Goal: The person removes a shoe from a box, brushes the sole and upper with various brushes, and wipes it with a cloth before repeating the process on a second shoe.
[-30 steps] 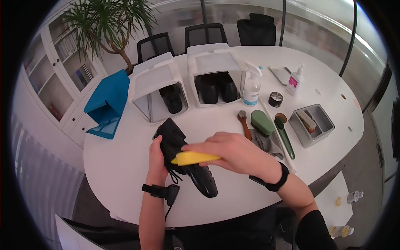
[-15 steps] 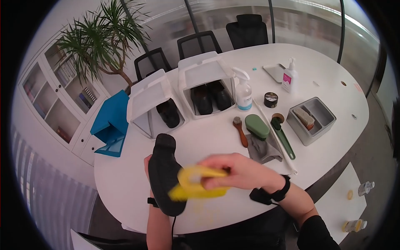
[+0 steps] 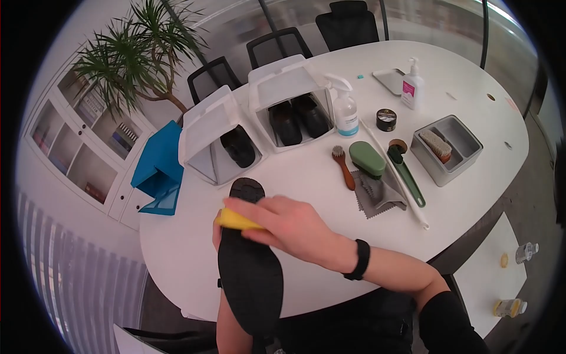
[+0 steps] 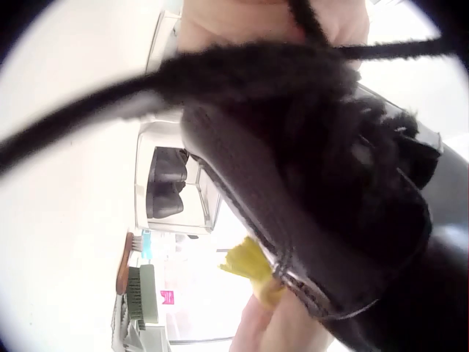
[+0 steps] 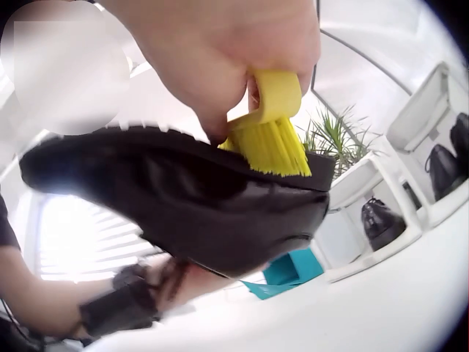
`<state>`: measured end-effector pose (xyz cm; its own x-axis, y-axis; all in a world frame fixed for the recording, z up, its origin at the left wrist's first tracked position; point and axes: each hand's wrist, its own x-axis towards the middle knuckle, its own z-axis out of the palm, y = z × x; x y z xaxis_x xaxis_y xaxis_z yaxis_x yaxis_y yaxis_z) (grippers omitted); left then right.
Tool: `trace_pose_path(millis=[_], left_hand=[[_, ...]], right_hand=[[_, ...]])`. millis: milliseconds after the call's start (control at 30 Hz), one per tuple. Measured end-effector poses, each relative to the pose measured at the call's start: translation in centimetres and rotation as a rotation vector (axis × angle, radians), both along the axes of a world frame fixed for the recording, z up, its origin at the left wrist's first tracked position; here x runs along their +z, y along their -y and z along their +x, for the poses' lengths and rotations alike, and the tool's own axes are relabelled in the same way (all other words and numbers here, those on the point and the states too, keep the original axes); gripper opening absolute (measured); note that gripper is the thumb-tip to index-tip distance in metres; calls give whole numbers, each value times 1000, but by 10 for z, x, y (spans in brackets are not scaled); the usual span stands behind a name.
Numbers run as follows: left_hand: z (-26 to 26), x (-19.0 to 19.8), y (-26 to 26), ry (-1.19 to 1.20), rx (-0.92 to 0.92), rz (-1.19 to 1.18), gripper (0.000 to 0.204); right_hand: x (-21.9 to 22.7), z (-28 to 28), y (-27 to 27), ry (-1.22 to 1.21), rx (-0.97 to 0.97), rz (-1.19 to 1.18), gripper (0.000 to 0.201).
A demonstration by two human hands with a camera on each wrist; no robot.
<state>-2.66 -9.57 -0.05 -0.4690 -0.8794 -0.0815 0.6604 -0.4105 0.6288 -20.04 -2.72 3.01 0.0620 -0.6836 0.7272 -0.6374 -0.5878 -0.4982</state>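
Note:
A black lace-up shoe (image 3: 250, 283) is turned sole up above the table's near edge, heel pointing away. My left hand (image 3: 216, 233) holds it from below, mostly hidden behind it; in the right wrist view that hand (image 5: 192, 284) is under the upper. My right hand (image 3: 295, 227) grips a yellow brush (image 3: 237, 219) across the sole near the heel. In the right wrist view the yellow bristles (image 5: 275, 150) touch the sole's edge by the heel. Laces (image 4: 80, 95) hang across the left wrist view, beside the dark upper (image 4: 256, 169).
White boxes (image 3: 197, 127) with black shoes stand at the back, a blue folder (image 3: 158, 171) to their left. Rightward are a spray bottle (image 3: 346, 112), wooden brush (image 3: 343, 168), green brush (image 3: 367, 158), grey cloth (image 3: 377, 197), white stick (image 3: 415, 209) and grey container (image 3: 451, 168).
The shoe has been turned from upper-side view to sole up. My right hand has moved the yellow brush left and away from the body, onto the sole near the heel.

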Motion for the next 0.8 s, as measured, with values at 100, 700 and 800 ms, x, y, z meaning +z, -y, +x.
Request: trace_pose_path(millis=[100, 700, 800], left_hand=[[7, 0, -2, -6, -2, 0, 56], [17, -2, -7, -33, -122, -8, 56], [20, -5, -12, -56, -126, -8, 56]], right_hand=[[8, -8, -23, 27, 342, 71, 72], [-3, -8, -5, 422, -62, 0, 68], [-3, -14, -3, 263, -115, 16, 66]])
